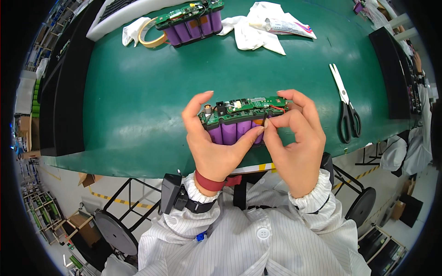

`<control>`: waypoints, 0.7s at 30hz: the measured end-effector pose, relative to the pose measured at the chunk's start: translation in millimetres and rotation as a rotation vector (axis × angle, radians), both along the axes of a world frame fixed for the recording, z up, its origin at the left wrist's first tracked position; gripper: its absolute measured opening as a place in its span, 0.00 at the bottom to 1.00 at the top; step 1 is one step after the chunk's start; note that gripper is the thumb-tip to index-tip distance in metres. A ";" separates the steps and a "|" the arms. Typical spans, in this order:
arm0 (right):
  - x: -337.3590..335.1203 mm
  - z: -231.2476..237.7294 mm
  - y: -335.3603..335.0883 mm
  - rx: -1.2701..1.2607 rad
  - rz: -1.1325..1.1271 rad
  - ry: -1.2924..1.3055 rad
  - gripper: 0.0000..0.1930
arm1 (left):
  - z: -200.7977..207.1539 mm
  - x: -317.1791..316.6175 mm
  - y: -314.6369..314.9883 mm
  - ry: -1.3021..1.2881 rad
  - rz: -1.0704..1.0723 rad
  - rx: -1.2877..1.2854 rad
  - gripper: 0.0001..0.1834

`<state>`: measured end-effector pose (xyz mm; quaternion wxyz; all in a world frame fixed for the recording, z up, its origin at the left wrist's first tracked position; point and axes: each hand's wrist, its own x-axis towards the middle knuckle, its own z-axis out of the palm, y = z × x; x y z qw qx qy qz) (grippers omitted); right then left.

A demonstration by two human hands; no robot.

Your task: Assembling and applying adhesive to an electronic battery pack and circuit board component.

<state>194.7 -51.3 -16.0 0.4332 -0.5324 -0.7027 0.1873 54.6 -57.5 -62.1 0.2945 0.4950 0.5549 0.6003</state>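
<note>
I've got both hands on the batt. pack (241, 131), by the near edge of the green table (138, 106); whether it rests there or is held just above, can't tell. It's a row of purple cells (229, 133) w/ a green circuit board (251, 106) on top.

My L hand (212, 154) grips the pack's left end: thumb across the front of the cells, index finger curled up by the board; can't tell if that fingertip touches. My R hand (299, 145) is at the pack's right end, thumb + index tips close together at the front, just under the board, other fingers arched over the end. L thumb tip is right beside those R tips, so the hands nearly meet; anything tiny pinched there, I can't make out. A red wire (277, 108) shows at the pack's right end.

Scissors (344, 106) lie well right of the pack, blades pointing away. Beyond the pack, to the left, I see a 2nd pack (193, 30), similar build, plus a tape roll (153, 44). Beyond it, a bit right: white cloth (246, 37) w/ a tube (290, 27) on it. Black box (396, 73) far right of the pack.
</note>
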 end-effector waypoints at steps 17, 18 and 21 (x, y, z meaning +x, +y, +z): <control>-2.2 -18.8 -9.8 0.104 0.012 0.188 0.09 | 11.7 -11.8 -8.3 0.340 0.050 0.067 0.41; -2.3 -18.5 -11.0 0.114 0.023 0.194 0.09 | 15.2 -12.6 -9.2 0.345 0.051 0.067 0.41; -1.6 -16.7 -14.5 0.085 0.015 0.202 0.10 | 36.2 -12.5 -7.5 0.485 0.028 0.194 0.39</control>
